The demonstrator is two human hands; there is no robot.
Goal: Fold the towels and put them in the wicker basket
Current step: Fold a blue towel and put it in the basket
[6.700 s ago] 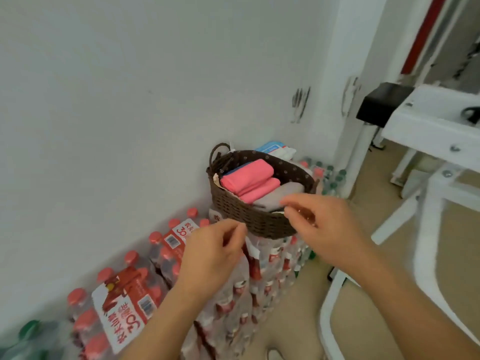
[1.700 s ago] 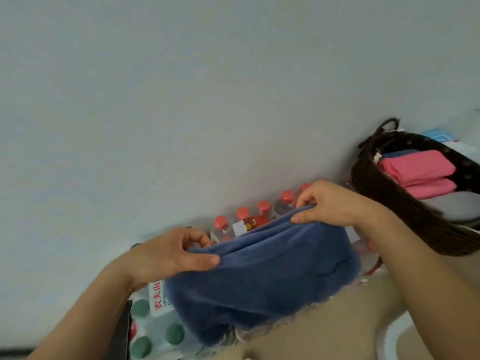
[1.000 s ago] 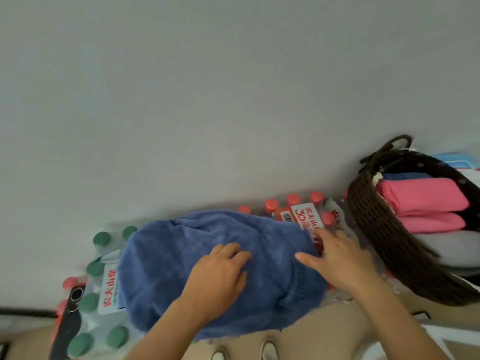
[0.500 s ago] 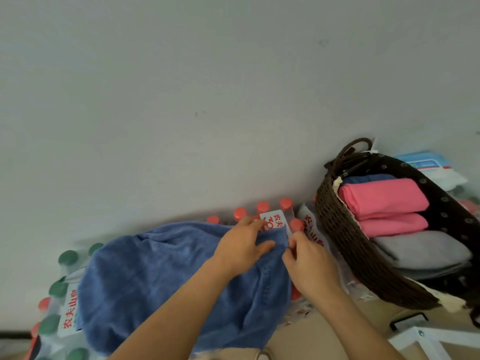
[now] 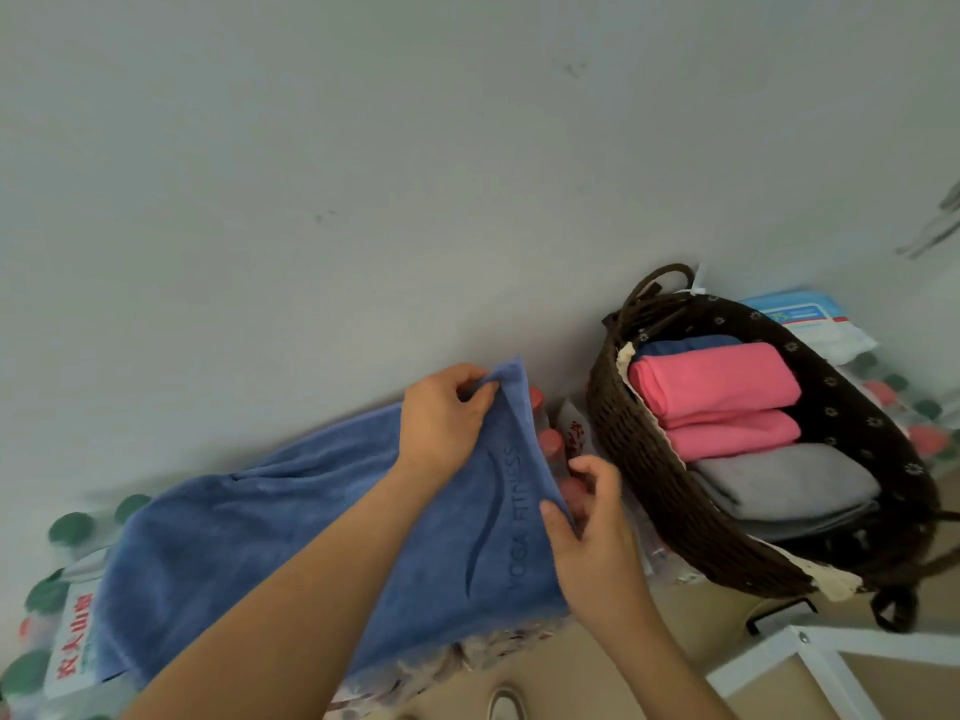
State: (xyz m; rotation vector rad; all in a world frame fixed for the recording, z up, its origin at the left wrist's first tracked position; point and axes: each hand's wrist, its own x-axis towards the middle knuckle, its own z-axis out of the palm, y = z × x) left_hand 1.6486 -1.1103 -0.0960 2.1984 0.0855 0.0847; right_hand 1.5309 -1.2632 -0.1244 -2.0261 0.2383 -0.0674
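Two pink towels [image 5: 719, 394] and a grey one [image 5: 789, 480] already lie folded in the wicker basket [image 5: 639, 459], while left of it the blue towel [image 5: 291, 532] lies unfolded on bottled-water packs [image 5: 67, 636], its basket-side edge pinched by the left hand [image 5: 441, 423] and right hand [image 5: 587, 517].

Plush matt blue towel [image 5: 260, 553] (embossed lettering), woven wicker basket [image 5: 670, 491]

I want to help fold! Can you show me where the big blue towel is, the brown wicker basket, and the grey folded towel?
Big blue towel [image 5: 270, 553], head view, on its flat middle.
Brown wicker basket [image 5: 639, 475], head view, on its near woven wall.
Grey folded towel [image 5: 784, 478], head view, on its top face.
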